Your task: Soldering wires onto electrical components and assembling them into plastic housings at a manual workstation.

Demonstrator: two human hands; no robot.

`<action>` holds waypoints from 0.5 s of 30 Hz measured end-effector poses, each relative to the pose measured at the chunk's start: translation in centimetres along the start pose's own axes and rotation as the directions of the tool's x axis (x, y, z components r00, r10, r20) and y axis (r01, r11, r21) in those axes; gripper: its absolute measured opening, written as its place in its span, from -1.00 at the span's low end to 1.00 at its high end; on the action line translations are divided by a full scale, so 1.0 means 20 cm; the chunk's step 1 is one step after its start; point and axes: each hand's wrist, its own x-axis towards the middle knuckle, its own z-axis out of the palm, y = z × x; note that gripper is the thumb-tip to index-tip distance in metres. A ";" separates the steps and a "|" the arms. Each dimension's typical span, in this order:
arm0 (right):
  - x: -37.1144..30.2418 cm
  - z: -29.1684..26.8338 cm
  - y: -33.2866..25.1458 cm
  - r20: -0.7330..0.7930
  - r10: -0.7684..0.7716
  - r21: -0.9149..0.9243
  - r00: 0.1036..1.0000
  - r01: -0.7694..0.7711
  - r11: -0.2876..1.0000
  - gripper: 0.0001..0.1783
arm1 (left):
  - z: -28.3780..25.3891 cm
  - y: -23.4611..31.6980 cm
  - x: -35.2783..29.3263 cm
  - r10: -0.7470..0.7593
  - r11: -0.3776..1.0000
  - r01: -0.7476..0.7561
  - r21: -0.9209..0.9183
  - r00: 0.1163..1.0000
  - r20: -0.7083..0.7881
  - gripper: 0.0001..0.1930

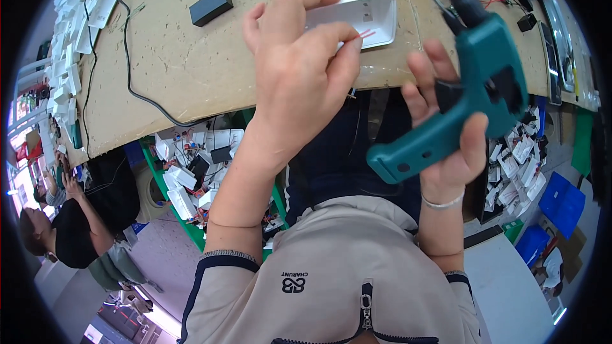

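Note:
My left hand (299,70) is over the near part of the bench, its thumb and forefinger pinched on thin red wires (366,34). Those wires lie over the opening of a white plastic housing (382,16), shaped like a small open box; the other fingers reach to its left end and partly hide it. In my right hand (456,153) is a teal pistol-shaped soldering gun (481,57) with a black trigger and a dark front end pointing away from me. Its handle slants toward lower left, and the fingers around it are loosely curled and somewhat blurred.
A black box (211,6) with leads and a black cable (129,70) lie on the bench (172,57). White housings (64,76) are heaped at the left edge. Below are a green-rimmed bin (191,232) of parts and another heap (519,165). A co-worker (80,223) sits at left.

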 end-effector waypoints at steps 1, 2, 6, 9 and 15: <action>-0.04 -0.01 -0.05 -0.026 0.005 -0.062 1.000 -0.006 0.998 -0.20 | 0.02 -0.01 0.01 0.000 1.000 0.000 -0.010 1.000 0.004 -0.87; -0.08 0.01 -0.08 -0.090 0.014 -0.130 0.996 -0.026 0.991 -0.16 | 0.02 -0.02 0.01 -0.019 1.000 0.019 -0.024 1.000 -0.003 -0.87; -0.25 -0.03 -0.19 -0.047 0.057 -0.441 0.997 -0.072 0.895 -0.21 | -0.01 0.10 0.08 -0.008 0.993 -0.007 0.121 0.993 0.117 -0.91; -0.37 -0.04 -0.24 -0.130 0.001 -0.591 0.992 -0.078 0.803 -0.17 | -0.01 0.09 0.10 0.020 0.982 -0.043 0.186 0.992 0.123 -0.91; -0.43 0.03 -0.23 -0.268 -0.034 -0.658 0.963 -0.157 0.736 -0.16 | 0.03 0.05 0.11 -0.017 1.000 0.017 0.002 1.000 0.017 -0.91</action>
